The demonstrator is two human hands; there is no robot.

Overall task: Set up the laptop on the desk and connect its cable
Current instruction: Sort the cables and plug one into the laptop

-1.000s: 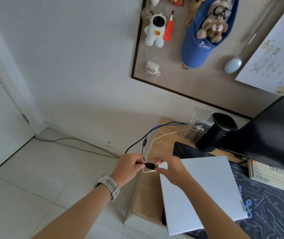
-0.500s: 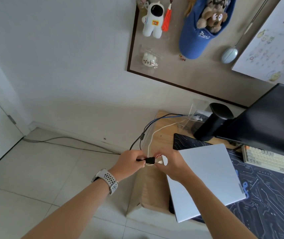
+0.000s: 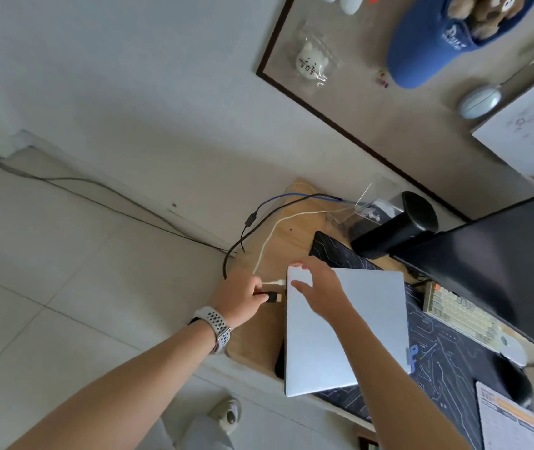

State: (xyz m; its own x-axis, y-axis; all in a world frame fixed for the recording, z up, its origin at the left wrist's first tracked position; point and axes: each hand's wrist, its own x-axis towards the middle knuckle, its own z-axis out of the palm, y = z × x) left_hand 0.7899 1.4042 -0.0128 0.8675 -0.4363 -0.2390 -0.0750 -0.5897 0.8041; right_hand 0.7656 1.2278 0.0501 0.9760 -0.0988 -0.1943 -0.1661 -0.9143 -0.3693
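The closed laptop [image 3: 346,326] lay on the desk [image 3: 252,339]; the left hand [image 3: 238,302] pinched the black plug [image 3: 273,298] just beside the laptop's left edge, with a white plug [image 3: 277,282] above it; the right hand [image 3: 319,292] rested with spread fingers on the lid; I think the lid should be held firm while the plug goes in straight and level

Soft, even daylight, no harsh shadows; source not visible. Pale laptop lid [image 3: 350,323] nearly washed out. Motion blur smears the calendar [image 3: 531,134] and keyboard [image 3: 463,316] at right. Wide-angle bending tilts wall and floor lines toward the edges.
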